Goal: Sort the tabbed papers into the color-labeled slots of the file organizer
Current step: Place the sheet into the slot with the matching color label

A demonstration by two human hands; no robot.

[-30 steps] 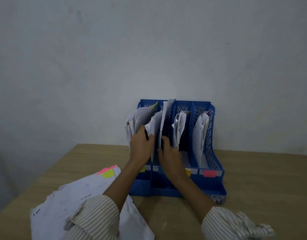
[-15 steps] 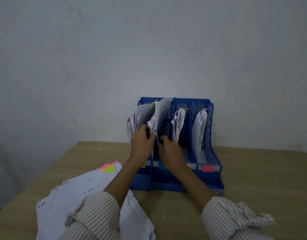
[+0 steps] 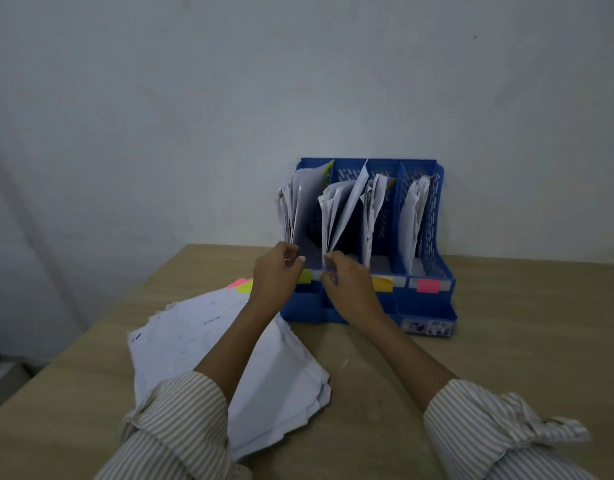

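Papers (image 3: 229, 362) lie in a loose stack on the counter (image 3: 506, 334) toward its left edge, partly under the left forearm, with pink and yellow-green tabs (image 3: 242, 285) showing at the stack's far end. Blue organizer (image 3: 433, 237) stands at the far edge of the counter against the wall, four slots side by side, each holding upright sheets. Front labels visible: yellow-green (image 3: 304, 276) on the leftmost slot, yellow (image 3: 382, 283) on the third, pink (image 3: 429, 285) on the rightmost; the second slot's label is hidden by the hands. Left hand (image 3: 276, 275) is at the front of the leftmost slot, fingers curled, pinching the lower edge of the sheets there. Right hand (image 3: 350, 285) is at the front of the second slot, fingertips pinching the bottom of a sheet (image 3: 348, 209) that leans rightward toward the divider. Striped sleeves (image 3: 181, 410) cover both forearms near the near edge.
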